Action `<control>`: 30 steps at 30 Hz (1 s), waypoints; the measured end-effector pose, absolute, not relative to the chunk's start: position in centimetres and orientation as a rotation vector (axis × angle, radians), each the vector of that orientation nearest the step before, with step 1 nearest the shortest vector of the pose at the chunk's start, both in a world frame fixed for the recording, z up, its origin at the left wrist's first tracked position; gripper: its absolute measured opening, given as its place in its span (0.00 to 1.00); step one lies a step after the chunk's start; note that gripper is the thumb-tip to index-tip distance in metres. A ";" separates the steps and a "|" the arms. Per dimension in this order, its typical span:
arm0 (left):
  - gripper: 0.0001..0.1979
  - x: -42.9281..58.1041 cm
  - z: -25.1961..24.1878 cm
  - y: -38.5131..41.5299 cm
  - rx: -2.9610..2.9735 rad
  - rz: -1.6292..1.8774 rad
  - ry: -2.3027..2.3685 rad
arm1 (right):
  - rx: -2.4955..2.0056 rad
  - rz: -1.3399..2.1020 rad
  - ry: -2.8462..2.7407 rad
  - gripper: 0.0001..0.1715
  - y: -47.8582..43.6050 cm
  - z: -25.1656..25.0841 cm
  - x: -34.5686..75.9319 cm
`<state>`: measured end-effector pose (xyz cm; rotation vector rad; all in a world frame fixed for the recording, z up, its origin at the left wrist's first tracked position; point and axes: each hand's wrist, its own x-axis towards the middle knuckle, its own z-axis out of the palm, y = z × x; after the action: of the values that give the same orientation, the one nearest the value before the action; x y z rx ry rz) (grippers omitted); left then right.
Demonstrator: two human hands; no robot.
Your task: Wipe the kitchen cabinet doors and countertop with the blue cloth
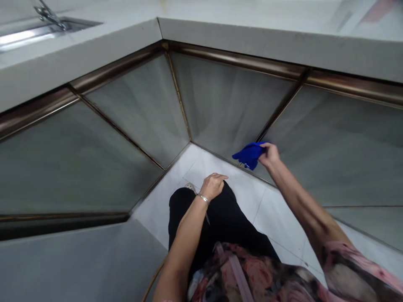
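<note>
My right hand (269, 154) is closed around a bunched blue cloth (250, 154), held low against the grey cabinet panel (340, 142) near its bottom edge and a brown metal strip. My left hand (213, 185) rests on my knee, fingers curled over the black trouser leg (220, 218); it holds nothing. A silver bangle sits on that wrist.
Grey panels framed in brown metal trim (239, 58) wrap around an inner corner under a pale counter top (267, 37). A steel sink with a tap (47, 23) is at the upper left. White floor tiles (252, 197) lie below.
</note>
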<state>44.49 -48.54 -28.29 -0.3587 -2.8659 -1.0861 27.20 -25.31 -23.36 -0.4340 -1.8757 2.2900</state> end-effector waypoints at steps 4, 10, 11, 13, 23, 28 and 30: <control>0.21 43.8 -27.9 -49.3 -0.100 -1.440 -2.608 | -0.377 2.481 -1.873 0.14 -29.5 -22.5 28.2; 0.41 42.7 -26.4 -49.8 0.630 -2.623 -1.759 | 0.073 2.580 -2.015 0.14 -34.0 -22.3 33.1; 0.42 42.7 -26.3 -49.8 0.639 -2.702 -1.695 | 0.131 2.572 -2.074 0.15 -34.6 -22.5 34.0; 0.43 42.8 -26.0 -49.7 0.583 -2.756 -1.636 | 0.218 2.554 -2.181 0.19 -35.7 -22.7 35.6; 0.40 42.5 -24.0 -50.3 0.694 -2.369 -1.567 | 0.243 2.263 -2.342 0.25 -40.5 -23.3 36.4; 0.28 41.9 -23.7 -51.5 0.912 -2.091 -1.561 | 0.161 2.173 -2.404 0.20 -42.9 -25.2 36.9; 0.18 41.7 -24.2 -51.9 0.878 -1.922 -1.664 | 0.185 2.171 -2.417 0.23 -42.8 -26.1 37.1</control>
<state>41.70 -51.91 -24.22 0.8778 -1.6642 -1.9216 37.12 -42.77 -26.13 0.1853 -2.4173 2.1707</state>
